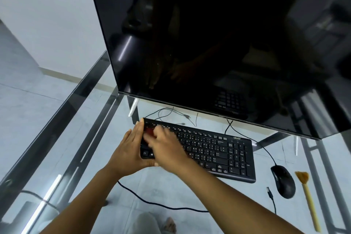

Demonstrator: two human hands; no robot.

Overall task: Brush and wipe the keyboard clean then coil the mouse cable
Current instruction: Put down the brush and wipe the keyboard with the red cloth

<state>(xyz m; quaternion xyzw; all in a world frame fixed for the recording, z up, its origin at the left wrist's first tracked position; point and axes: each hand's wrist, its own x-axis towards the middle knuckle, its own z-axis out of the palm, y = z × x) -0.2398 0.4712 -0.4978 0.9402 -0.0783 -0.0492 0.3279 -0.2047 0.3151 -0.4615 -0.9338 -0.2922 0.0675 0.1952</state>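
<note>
presently my left hand (131, 150) is flat against the left end of the keyboard (212, 150), fingers straight and thumb under the near edge, bracing it on the glass desk (79, 138). my right hand (167, 148) is pressed on the left keys over something red, which i take to be a cloth (149, 130); the hand is blurred, so i cannot tell whether the fingers are curled on it or only pressing. the hands touch near the thumbs. judgement: the keyboard is light, rigid plastic and will slide on smooth glass, so an end brace is the sound hold; the keys are loose-capped and want light pressure. the mouse (283, 181) lies right of the keyboard, apart from it, its cable (266, 150) thin and limp, best gathered from the mouse end. the brush (308, 197) lies just right of the mouse, untouched. count: one keyboard, one mouse, one brush, one cloth, one dark screen (209, 40), one loose plug end (268, 190).
</note>
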